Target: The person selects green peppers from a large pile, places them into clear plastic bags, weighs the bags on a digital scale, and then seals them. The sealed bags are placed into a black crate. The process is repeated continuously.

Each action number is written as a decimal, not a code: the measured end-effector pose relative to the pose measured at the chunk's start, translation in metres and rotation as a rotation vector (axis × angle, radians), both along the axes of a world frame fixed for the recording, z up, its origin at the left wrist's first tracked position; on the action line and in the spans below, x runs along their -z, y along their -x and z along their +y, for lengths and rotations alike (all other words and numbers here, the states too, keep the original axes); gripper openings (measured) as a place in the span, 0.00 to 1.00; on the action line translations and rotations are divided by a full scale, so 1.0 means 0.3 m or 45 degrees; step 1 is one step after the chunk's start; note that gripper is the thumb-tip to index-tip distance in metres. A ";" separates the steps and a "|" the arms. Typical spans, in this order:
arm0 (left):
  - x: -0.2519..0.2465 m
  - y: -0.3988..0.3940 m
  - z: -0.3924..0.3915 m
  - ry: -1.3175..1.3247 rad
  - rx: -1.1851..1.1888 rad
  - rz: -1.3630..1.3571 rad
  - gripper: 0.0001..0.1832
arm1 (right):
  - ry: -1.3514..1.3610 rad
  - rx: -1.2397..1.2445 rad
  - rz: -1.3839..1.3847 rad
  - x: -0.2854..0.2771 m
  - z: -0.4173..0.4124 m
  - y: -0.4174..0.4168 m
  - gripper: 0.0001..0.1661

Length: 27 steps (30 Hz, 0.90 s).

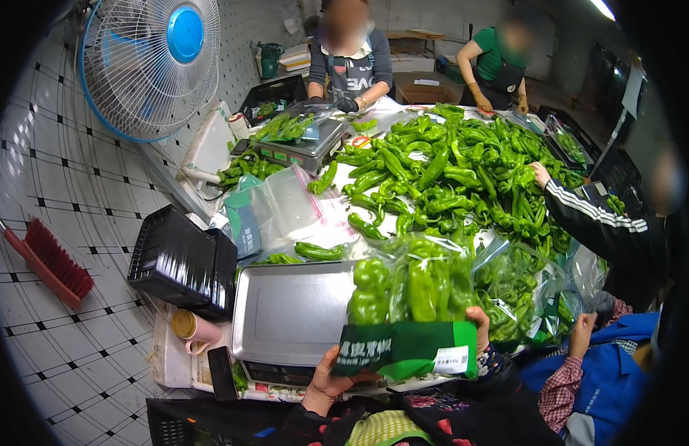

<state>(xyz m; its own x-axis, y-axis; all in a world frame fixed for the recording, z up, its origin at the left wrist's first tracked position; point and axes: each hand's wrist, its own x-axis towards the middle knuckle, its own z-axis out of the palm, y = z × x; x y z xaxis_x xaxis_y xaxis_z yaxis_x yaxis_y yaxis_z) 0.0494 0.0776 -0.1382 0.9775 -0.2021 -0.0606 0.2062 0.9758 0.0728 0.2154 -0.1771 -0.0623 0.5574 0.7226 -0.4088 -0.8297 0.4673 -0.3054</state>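
Between my two hands is a clear plastic bag of green peppers [417,284] with a dark green printed band and a white label bearing writing. My left hand [328,379] grips its lower left corner from below. At the bag's right side, my right hand [480,330] holds the edge, its fingers partly hidden. Just left of the bag lies the bare steel pan of a weighing scale [294,312]; the bag overlaps the pan's right side in view. Beyond it, a large heap of loose green peppers [461,161] covers much of the table.
Flat plastic bags [283,200] lie behind the scale. A second scale [305,148] bears a filled bag. Black crates [182,262], a pink mug [196,331] and a phone [221,373] stand left. Filled bags [511,301] lie right, near several co-workers. A fan [149,67] stands far left.
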 end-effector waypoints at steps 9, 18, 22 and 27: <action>-0.123 -0.063 0.117 -0.931 -0.230 0.141 0.31 | 0.391 0.248 -0.291 -0.094 0.111 -0.378 0.19; -0.079 -0.075 0.170 -0.972 -0.271 0.202 0.31 | 0.161 0.427 -0.443 -0.095 0.381 -0.871 0.18; -0.087 -0.088 0.197 -0.968 -0.294 0.305 0.30 | 0.166 0.441 -0.543 -0.074 0.503 -1.076 0.18; -0.062 -0.094 0.209 -0.945 -0.344 0.356 0.33 | 0.168 0.495 -0.514 0.051 0.705 -1.331 0.17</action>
<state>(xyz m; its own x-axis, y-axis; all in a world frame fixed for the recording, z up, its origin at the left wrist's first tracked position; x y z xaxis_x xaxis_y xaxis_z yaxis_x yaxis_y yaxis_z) 0.0774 0.1403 -0.1197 0.9158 0.2248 -0.3328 0.0781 0.7132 0.6966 0.6146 0.0345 -0.0774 0.9024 0.3907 -0.1816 -0.4103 0.6510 -0.6386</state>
